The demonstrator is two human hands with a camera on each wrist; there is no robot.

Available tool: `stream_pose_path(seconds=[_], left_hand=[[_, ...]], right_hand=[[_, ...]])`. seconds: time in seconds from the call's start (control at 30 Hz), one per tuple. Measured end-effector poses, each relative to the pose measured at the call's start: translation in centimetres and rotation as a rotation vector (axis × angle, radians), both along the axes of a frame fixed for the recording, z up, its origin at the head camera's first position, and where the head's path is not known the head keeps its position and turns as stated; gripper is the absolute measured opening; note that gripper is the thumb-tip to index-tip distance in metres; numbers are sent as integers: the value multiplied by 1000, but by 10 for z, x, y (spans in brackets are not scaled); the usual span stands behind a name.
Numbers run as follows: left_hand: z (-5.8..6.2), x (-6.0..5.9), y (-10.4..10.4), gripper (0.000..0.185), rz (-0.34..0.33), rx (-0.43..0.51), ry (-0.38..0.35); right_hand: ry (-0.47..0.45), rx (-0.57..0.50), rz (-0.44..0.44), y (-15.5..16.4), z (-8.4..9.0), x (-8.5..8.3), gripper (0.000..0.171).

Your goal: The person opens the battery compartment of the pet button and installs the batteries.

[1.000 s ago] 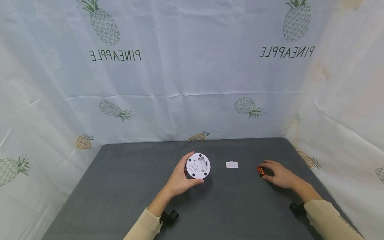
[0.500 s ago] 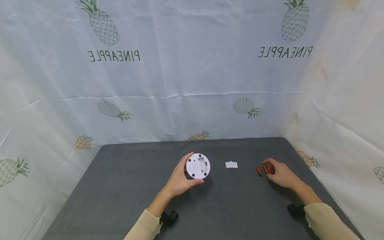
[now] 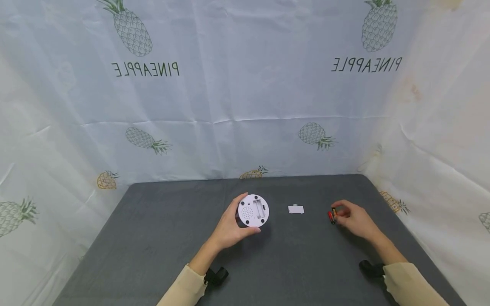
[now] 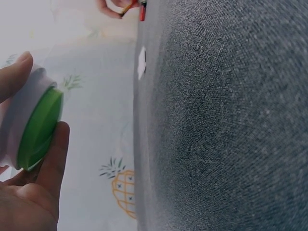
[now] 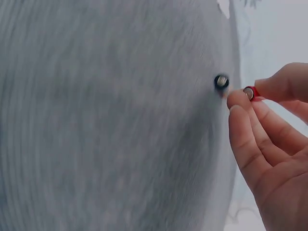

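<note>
Held batt now nearer loose batt; R hand pinching it, L hand gripping disc, slot bared prob. for access.

Left hand grips a white-and-green device — grey surface apart.
</note>
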State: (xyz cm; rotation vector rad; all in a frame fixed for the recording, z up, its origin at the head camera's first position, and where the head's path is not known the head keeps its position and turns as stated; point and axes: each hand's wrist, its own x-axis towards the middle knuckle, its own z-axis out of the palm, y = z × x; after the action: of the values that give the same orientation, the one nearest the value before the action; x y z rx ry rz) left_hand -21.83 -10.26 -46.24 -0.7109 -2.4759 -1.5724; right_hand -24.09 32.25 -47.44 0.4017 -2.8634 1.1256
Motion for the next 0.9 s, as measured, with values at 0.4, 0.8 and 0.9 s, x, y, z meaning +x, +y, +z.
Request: stream_pose_path(seconds=[0.4, 0.8, 0.9], left_hand=[[0, 0, 0, 104, 0, -1, -4], [3, 2, 1, 104, 3, -9, -11], [4, 2, 1, 104, 2, 1, -22]], right_hand=[[-105, -299, 109, -23, 0, 0, 38], [-132, -409, 159, -56, 4, 0, 39], [-134, -428, 165, -64, 7, 0, 37]])
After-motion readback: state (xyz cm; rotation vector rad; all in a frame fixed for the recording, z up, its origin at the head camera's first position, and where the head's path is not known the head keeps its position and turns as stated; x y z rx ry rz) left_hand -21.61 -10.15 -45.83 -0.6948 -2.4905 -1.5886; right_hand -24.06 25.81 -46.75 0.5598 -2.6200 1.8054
